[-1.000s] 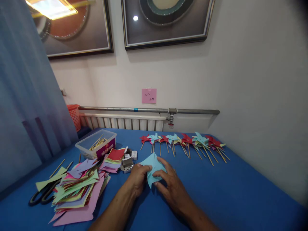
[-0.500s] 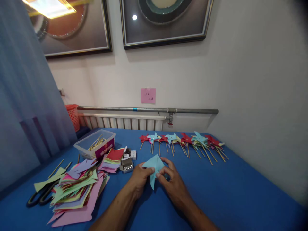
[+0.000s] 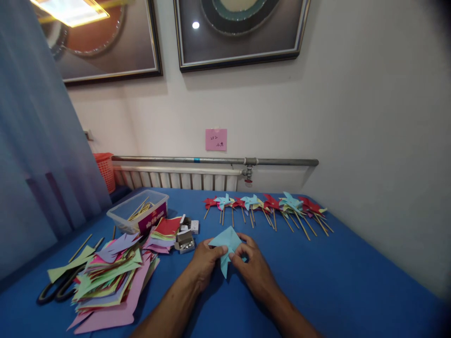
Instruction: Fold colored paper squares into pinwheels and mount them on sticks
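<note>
Between my hands, above the blue table, is a light blue paper pinwheel with some of its points folded inward. My left hand grips its left side, thumb pressed near the centre. On the right side, my right hand pinches the paper near the middle with thumb and index finger. Whether a pin sits under the fingertips is hidden. Just left of my hands stands a small open box of pins. A stack of coloured paper squares lies beside it.
Finished pinwheels on sticks lie in a row at the back right. A clear plastic box holds wooden sticks. Front left, a big pile of cut paper partly covers black-handled scissors. A blue curtain hangs at the left.
Hands and pinwheel keep nearly the same pose; the right fingers shift slightly at the centre of the paper. The whole view has drifted a little.
</note>
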Demonstrator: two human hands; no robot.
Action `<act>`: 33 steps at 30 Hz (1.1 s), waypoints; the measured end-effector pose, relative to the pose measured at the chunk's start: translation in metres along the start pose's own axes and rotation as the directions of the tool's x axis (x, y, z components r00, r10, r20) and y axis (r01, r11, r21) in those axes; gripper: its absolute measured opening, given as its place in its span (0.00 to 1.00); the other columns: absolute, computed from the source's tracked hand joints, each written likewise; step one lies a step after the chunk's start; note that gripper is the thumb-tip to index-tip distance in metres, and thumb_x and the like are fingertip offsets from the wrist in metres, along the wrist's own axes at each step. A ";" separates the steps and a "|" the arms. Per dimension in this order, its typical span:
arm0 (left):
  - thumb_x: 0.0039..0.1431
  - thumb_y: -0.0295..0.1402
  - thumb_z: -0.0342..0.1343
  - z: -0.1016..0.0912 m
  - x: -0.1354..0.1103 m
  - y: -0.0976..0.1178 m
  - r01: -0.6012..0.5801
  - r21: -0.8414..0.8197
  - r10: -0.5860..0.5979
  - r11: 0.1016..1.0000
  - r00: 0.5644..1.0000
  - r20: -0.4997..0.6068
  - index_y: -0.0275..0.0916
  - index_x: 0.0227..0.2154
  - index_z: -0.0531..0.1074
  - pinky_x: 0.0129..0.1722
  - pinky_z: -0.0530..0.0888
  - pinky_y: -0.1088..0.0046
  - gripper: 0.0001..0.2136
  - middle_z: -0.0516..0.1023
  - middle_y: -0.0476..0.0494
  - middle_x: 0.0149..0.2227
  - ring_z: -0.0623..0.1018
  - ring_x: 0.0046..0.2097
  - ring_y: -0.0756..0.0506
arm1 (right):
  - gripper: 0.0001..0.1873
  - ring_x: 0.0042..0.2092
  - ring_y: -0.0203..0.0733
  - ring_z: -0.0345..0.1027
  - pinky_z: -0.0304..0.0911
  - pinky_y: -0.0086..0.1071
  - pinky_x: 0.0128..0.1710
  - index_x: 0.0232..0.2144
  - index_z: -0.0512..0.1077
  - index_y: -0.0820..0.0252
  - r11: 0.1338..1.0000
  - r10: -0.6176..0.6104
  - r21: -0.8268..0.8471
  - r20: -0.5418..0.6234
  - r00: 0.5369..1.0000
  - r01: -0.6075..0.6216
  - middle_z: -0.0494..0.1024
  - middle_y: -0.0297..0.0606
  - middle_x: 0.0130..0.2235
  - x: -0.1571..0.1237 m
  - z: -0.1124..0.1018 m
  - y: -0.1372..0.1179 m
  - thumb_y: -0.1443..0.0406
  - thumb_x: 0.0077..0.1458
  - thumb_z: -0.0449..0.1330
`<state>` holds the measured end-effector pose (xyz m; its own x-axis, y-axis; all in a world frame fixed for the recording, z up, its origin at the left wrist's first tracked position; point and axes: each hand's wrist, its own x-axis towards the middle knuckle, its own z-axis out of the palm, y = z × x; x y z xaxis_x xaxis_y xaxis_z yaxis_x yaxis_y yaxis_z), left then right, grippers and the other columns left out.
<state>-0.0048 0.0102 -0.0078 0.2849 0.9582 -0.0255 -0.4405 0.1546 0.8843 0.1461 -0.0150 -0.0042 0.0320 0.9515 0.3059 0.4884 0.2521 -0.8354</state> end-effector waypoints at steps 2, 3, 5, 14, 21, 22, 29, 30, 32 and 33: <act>0.38 0.37 0.74 0.000 0.000 -0.001 0.006 0.004 -0.006 1.000 1.000 -0.001 0.32 0.29 0.76 0.29 0.67 0.72 0.18 0.76 0.44 0.26 0.72 0.26 0.50 | 0.12 0.60 0.54 0.66 0.60 0.46 0.57 0.18 0.66 0.56 1.000 -0.003 0.005 -0.007 1.000 0.003 0.73 0.47 0.58 0.000 0.000 0.000 0.63 0.51 0.60; 0.37 0.37 0.75 0.000 0.000 -0.001 0.012 0.001 -0.012 1.000 1.000 -0.002 0.32 0.30 0.77 0.30 0.68 0.72 0.19 0.76 0.44 0.26 0.72 0.26 0.50 | 0.12 0.60 0.55 0.66 0.60 0.47 0.57 0.18 0.66 0.55 1.000 -0.004 0.008 -0.011 1.000 0.004 0.73 0.47 0.58 0.000 0.000 0.001 0.63 0.51 0.60; 0.36 0.37 0.75 -0.001 0.001 -0.002 0.024 -0.007 -0.024 1.000 1.000 0.000 0.31 0.31 0.77 0.30 0.69 0.71 0.20 0.77 0.43 0.27 0.72 0.26 0.49 | 0.12 0.60 0.56 0.67 0.60 0.48 0.58 0.18 0.66 0.55 1.000 -0.003 0.009 -0.015 1.000 0.003 0.73 0.47 0.58 0.000 0.000 0.001 0.63 0.51 0.60; 0.34 0.37 0.76 0.000 0.000 0.000 0.012 0.016 -0.012 1.000 1.000 0.020 0.31 0.30 0.77 0.32 0.69 0.73 0.21 0.77 0.43 0.26 0.73 0.27 0.50 | 0.13 0.60 0.55 0.67 0.61 0.47 0.59 0.18 0.67 0.55 0.999 0.014 -0.032 -0.018 1.000 -0.015 0.75 0.45 0.56 0.000 0.003 0.001 0.65 0.52 0.61; 0.36 0.35 0.73 0.001 0.000 -0.001 0.006 0.043 -0.006 0.999 1.000 -0.017 0.31 0.28 0.77 0.29 0.66 0.73 0.17 0.77 0.44 0.25 0.70 0.25 0.51 | 0.11 0.64 0.58 0.62 0.58 0.51 0.62 0.19 0.68 0.54 0.996 -0.060 -0.071 -0.012 0.998 0.059 0.79 0.43 0.51 -0.003 0.003 0.000 0.64 0.52 0.61; 0.36 0.34 0.73 0.001 0.001 -0.001 0.005 0.046 -0.004 0.999 1.000 -0.019 0.31 0.29 0.77 0.29 0.66 0.73 0.17 0.78 0.44 0.25 0.70 0.25 0.51 | 0.10 0.64 0.58 0.63 0.58 0.51 0.62 0.21 0.69 0.53 0.996 -0.061 -0.065 -0.017 0.998 0.060 0.79 0.43 0.51 -0.002 0.002 0.000 0.63 0.52 0.61; 0.37 0.34 0.70 0.002 0.000 0.002 0.048 0.128 -0.046 0.991 0.999 -0.022 0.32 0.26 0.76 0.26 0.67 0.73 0.14 0.75 0.46 0.22 0.70 0.23 0.50 | 0.17 0.49 0.53 0.76 0.69 0.45 0.51 0.44 0.73 0.56 0.988 0.039 0.149 -0.030 0.999 -0.034 0.82 0.46 0.46 0.009 -0.008 0.006 0.55 0.56 0.58; 0.36 0.34 0.70 0.003 -0.001 0.003 0.054 0.149 -0.051 0.987 0.998 -0.023 0.32 0.25 0.75 0.26 0.68 0.73 0.14 0.75 0.46 0.22 0.70 0.23 0.50 | 0.18 0.49 0.52 0.76 0.70 0.43 0.49 0.46 0.74 0.57 0.981 0.022 0.191 -0.011 1.000 -0.019 0.82 0.46 0.47 0.010 -0.009 0.008 0.55 0.57 0.58; 0.36 0.34 0.70 0.004 -0.002 0.005 0.065 0.194 -0.065 0.979 0.998 -0.007 0.32 0.24 0.75 0.25 0.68 0.73 0.13 0.75 0.46 0.21 0.70 0.23 0.50 | 0.20 0.45 0.50 0.77 0.72 0.40 0.43 0.47 0.74 0.57 0.968 0.018 0.249 0.013 1.000 -0.020 0.82 0.45 0.48 0.011 -0.009 0.010 0.53 0.57 0.58; 0.36 0.34 0.70 0.004 -0.003 0.006 0.069 0.211 -0.072 0.975 0.997 0.005 0.32 0.24 0.75 0.25 0.69 0.73 0.13 0.75 0.46 0.21 0.70 0.23 0.50 | 0.21 0.43 0.49 0.77 0.72 0.39 0.40 0.48 0.74 0.57 0.965 0.033 0.259 0.010 0.999 -0.034 0.82 0.44 0.48 0.011 -0.009 0.010 0.53 0.57 0.58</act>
<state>-0.0044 0.0071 -0.0008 0.3200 0.9435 -0.0864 -0.2300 0.1659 0.9589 0.1595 -0.0038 -0.0051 0.0396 0.9609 0.2741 0.2444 0.2567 -0.9351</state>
